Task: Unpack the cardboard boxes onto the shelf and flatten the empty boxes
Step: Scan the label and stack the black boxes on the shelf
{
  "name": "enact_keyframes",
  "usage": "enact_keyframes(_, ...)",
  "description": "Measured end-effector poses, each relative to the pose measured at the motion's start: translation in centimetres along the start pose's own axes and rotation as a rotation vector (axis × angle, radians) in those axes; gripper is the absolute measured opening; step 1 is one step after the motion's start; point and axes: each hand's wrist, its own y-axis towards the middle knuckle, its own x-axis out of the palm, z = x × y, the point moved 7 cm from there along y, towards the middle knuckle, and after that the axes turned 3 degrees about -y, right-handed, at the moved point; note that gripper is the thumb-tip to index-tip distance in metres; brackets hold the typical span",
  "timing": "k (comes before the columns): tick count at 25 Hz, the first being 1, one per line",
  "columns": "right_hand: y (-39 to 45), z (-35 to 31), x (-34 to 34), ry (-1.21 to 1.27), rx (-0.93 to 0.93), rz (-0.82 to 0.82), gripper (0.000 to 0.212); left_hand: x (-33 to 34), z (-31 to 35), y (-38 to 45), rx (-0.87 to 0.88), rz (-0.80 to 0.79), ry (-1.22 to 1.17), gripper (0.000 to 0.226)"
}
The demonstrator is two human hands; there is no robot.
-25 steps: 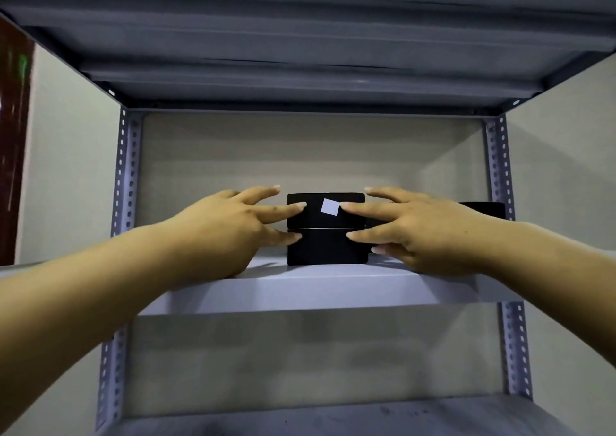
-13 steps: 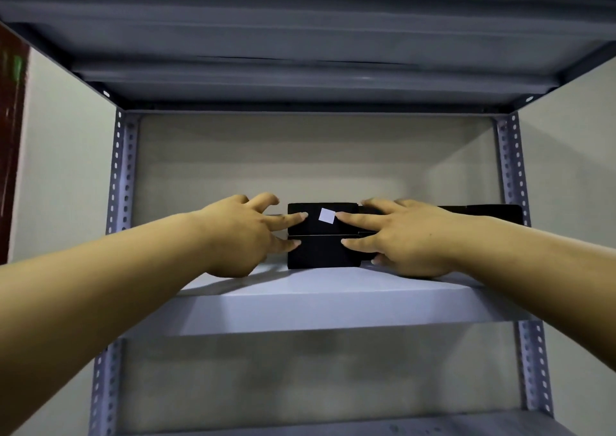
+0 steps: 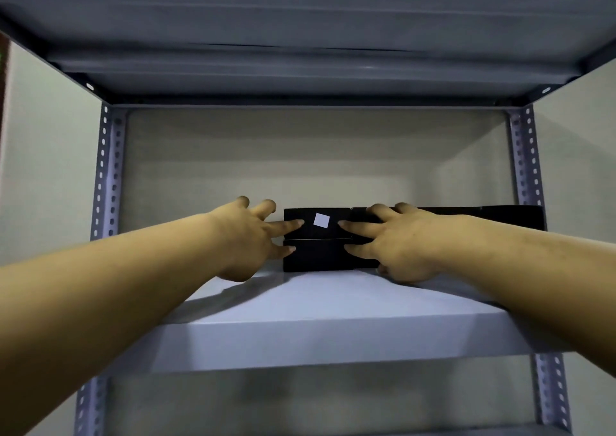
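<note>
Two small black boxes (image 3: 316,240) are stacked on the grey metal shelf (image 3: 326,305), far back near the wall; the upper one bears a small white square label. My left hand (image 3: 248,238) presses straight fingertips against the stack's front from the left. My right hand (image 3: 390,240) does the same from the right, fingers spread. More black boxes (image 3: 500,217) line the back of the shelf to the right, partly hidden by my right forearm.
Perforated grey uprights (image 3: 105,175) frame the bay on both sides. Another shelf board (image 3: 300,35) hangs close overhead. A beige wall closes the back. A lower shelf (image 3: 466,430) shows at the bottom edge.
Both hands have pushed the stacked black boxes further back on the shelf, up against the row of boxes on the right. My arms reach deeper into the bay.
</note>
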Motion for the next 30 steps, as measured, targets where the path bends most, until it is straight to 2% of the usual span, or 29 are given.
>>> enact_keyframes(5,0.5,0.2,0.4,0.009,0.021,-0.062,0.063,0.4,-0.1,0.9,0.003,-0.041,-0.045,0.06)
enact_keyframes(8,0.2,0.0,0.0,0.051,0.029,-0.043,0.06,0.1,0.1,0.9,0.002,-0.018,-0.096,0.058)
enact_keyframes(10,-0.4,-0.2,-0.8,0.101,0.019,0.038,0.053,-0.2,0.1,0.6,0.003,0.014,-0.154,0.056)
enact_keyframes(13,-1.6,-0.6,-2.8,0.167,-0.003,0.244,0.04,-1.0,0.1,-0.2,-0.017,0.082,-0.304,0.052)
enact_keyframes(18,-4.1,0.5,-4.5,0.436,0.073,0.418,0.028,-2.7,-1.4,-2.8,-0.155,0.301,-0.682,0.035)
enact_keyframes(20,-5.3,1.2,-4.7,0.624,0.11,0.507,0.025,-2.9,-2.1,-4.0,-0.24,0.412,-0.791,0.03)
enact_keyframes(24,-8.5,1.8,-5.4,1.006,0.16,0.796,0.025,-4.1,-2.4,-7.7,-0.388,0.791,-1.086,0.019)
enact_keyframes(27,-11.2,1.0,-5.7,1.189,0.215,0.981,0.02,-5.1,-1.6,-11.2,-0.421,1.01,-1.148,0.016)
enact_keyframes(30,-12.8,-0.6,-6.2,1.304,0.228,1.051,0.019,-5.5,-0.7,-14.7,-0.445,1.112,-1.156,0.016)
